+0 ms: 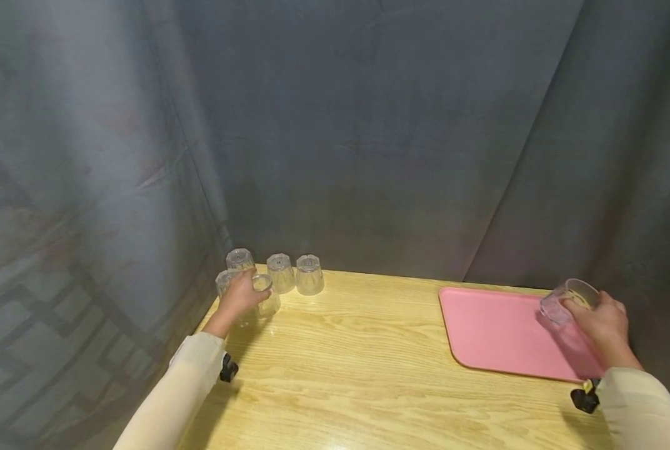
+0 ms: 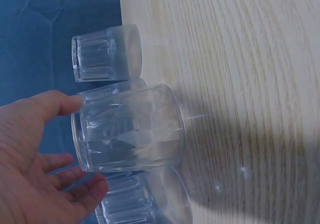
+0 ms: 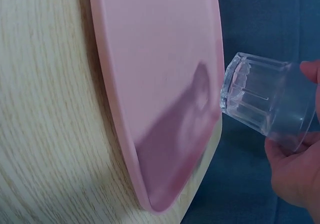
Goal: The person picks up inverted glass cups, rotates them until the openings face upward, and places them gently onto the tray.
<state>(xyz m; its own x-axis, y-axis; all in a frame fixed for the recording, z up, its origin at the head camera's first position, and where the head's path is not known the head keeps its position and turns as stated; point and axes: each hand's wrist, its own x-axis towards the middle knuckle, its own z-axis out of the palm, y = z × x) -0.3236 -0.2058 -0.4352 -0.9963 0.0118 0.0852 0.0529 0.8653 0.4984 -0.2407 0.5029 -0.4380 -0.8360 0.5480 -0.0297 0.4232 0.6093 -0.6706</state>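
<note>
At the left back of the table, my left hand point(image 1: 240, 299) has its thumb and fingers about the base of a clear, faceted glass point(image 2: 132, 131). That glass is mouth down, its base toward my palm in the left wrist view. Beside it, below the fingers, another glass point(image 2: 142, 199) partly shows. On the far right, my right hand point(image 1: 602, 322) grips a second clear glass point(image 1: 557, 306) near its rim. It hangs tilted over the pink tray point(image 1: 498, 331), mouth upward and base toward the tray. Its shadow falls on the tray surface.
More upturned glasses stand along the back edge, including one point(image 1: 280, 273) and its neighbour point(image 1: 309, 275). Another glass point(image 1: 239, 257) sits in the left corner. Dark grey curtains point(image 1: 357, 137) border the wooden table point(image 1: 357, 362) behind and at both sides.
</note>
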